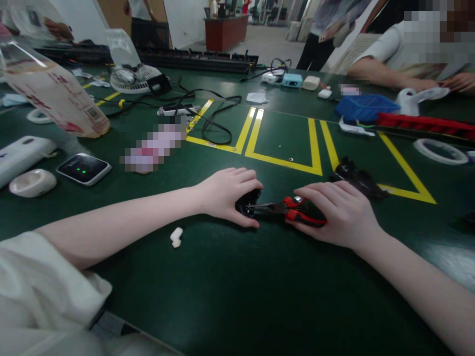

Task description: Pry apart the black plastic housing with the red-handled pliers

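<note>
My left hand (232,195) is closed around a small black part (248,202), most of it hidden by the fingers and palm. In my right hand (336,210) is a pair of pliers (291,207) with red and black handles, its jaws pointing left. The jaw tips reach the black part's right side; whether they grip it, I cannot tell. Beyond my right hand lies a cluster of black parts (358,180), somewhat blurred. A white earbud (176,237) rests on the green table (237,291) below my left forearm.
Yellow tape (282,160) marks boxes on the table. At left stand a drink bottle (59,94), a black-screened device (83,169) and a white case (32,183). A white fan (128,64), black cable (217,141) and blue tray (365,108) lie farther back. A person (399,62) sits across at right.
</note>
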`<state>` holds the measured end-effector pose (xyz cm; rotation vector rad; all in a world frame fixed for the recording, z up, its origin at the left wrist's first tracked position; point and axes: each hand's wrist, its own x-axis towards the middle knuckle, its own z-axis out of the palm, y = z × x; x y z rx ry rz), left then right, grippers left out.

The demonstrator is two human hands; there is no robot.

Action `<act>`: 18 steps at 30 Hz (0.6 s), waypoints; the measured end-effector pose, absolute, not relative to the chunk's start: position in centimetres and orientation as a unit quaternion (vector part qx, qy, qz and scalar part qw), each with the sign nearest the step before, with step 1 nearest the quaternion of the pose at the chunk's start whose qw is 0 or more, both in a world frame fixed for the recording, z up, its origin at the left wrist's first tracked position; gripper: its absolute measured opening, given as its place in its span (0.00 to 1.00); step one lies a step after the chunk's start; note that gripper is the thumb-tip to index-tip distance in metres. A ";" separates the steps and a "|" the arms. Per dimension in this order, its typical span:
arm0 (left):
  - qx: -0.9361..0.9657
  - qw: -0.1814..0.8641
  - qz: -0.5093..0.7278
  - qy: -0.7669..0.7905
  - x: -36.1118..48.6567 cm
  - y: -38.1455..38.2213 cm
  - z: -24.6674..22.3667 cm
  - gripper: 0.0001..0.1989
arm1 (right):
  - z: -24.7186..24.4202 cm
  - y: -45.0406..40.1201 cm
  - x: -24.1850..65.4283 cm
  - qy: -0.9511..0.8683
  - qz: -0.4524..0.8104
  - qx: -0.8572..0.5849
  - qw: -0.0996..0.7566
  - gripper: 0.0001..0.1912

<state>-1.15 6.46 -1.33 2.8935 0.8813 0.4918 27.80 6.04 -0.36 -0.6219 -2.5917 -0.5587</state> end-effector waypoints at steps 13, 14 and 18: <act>0.942 0.046 0.161 0.289 -1.3 6.7 -1.4 0.36 | -0.4 5.7 28.0 -0.919 -0.240 -0.240 0.203 0.19; 0.942 0.049 0.164 0.288 -1.3 6.7 -1.4 0.36 | -0.4 5.8 28.0 -0.920 -0.231 -0.239 0.208 0.20; 0.942 0.052 0.170 0.286 -1.3 6.7 -1.4 0.36 | -0.7 6.1 28.0 -0.927 -0.194 -0.241 0.213 0.23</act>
